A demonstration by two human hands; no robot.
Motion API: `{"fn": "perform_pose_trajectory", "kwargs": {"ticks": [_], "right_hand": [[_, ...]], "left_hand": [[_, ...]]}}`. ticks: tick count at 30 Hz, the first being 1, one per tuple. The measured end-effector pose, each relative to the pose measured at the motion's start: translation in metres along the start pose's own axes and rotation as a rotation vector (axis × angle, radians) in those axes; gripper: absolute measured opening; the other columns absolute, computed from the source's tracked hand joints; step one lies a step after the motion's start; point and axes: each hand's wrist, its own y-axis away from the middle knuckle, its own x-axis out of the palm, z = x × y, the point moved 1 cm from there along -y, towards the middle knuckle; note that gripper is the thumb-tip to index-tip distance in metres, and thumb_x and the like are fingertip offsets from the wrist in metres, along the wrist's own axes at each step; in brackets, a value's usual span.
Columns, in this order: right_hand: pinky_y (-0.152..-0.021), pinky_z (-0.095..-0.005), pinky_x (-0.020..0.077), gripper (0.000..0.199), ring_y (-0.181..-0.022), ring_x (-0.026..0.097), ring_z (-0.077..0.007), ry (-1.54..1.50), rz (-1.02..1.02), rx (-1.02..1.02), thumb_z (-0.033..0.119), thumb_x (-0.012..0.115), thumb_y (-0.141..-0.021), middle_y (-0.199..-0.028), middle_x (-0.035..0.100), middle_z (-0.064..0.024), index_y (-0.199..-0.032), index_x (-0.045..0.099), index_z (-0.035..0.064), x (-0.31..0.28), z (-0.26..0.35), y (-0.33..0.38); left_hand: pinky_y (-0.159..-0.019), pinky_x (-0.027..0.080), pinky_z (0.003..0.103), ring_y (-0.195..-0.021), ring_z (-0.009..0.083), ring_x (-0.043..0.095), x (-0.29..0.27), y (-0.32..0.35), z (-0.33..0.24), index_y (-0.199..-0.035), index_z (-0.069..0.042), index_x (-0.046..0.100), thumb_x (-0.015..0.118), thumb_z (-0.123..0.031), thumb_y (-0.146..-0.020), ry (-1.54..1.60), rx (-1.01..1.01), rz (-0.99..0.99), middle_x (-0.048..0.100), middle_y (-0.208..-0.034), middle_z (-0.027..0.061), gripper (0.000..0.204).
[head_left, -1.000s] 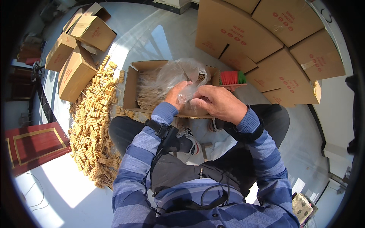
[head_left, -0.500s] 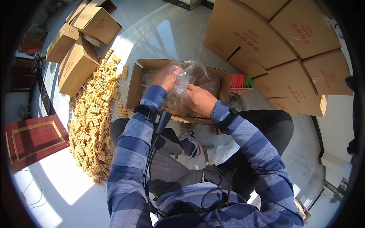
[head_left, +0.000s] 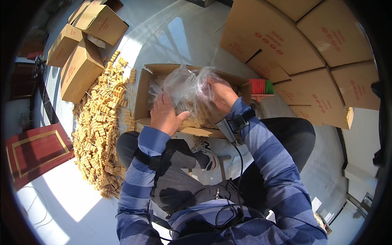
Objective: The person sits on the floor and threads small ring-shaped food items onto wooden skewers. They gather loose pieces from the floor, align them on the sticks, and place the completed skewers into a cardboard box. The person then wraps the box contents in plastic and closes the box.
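Sunlit floor (head_left: 77,192); right hand (head_left: 223,94) gripping plastic bag (head_left: 181,83).

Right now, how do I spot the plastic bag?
Right of the tan heap of ribbed pieces stands an open brown cardboard box. At its opening, between the left hand and right hand, is the crumpled clear plastic bag. Unlike the cardboard, it is shiny and see-through.

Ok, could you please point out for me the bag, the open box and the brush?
Bag (head_left: 180,83): head view, on its crumpled clear plastic between the hands.
Open box (head_left: 142,93): head view, on the inside of its left wall.
Brush (head_left: 259,86): head view, on its red bristles.
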Motion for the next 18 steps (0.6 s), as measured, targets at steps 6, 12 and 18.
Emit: {"fn": "perform_pose_trajectory", "kwargs": {"ticks": [6, 12, 18], "right_hand": [[-0.088, -0.0444, 0.0516, 0.039, -0.098, 0.066, -0.0330, 0.322, 0.015, -0.040, 0.028, 0.055, -0.100, -0.113, 0.069, -0.0177, -0.123, 0.061, -0.0027, -0.005, 0.006, 0.013], [-0.085, -0.0489, 0.0504, 0.040, -0.097, 0.065, -0.0429, 1.401, -0.064, -0.423, 0.034, 0.067, -0.089, -0.098, 0.069, -0.0250, -0.108, 0.067, -0.0006, -0.003, 0.036, 0.033], [-0.088, -0.0461, 0.0539, 0.038, -0.100, 0.067, -0.0372, 1.883, 0.049, -0.211, 0.037, 0.068, -0.090, -0.098, 0.070, -0.0208, -0.106, 0.068, 0.0027, 0.000, 0.090, 0.080]], "left_hand": [[-0.117, 0.028, 0.051, -0.143, 0.0428, 0.032, 0.074, -0.051, -0.041, -0.151, 0.006, 0.026, 0.081, -0.034, -0.079, 0.151, 0.239, -0.098, 0.032, -0.153, 0.0279, 0.098], [-0.113, 0.031, 0.052, -0.134, 0.0415, 0.039, 0.103, -0.091, -0.040, -0.140, -0.002, 0.049, 0.069, -0.013, -0.081, 0.176, 0.265, -0.060, 0.045, -0.143, 0.0190, 0.064], [-0.098, 0.045, 0.047, -0.112, 0.0407, 0.056, 0.099, -0.131, -0.015, -0.119, -0.008, 0.064, 0.061, -0.017, -0.084, 0.311, 0.413, 0.157, 0.064, -0.117, 0.0185, 0.035]]}}
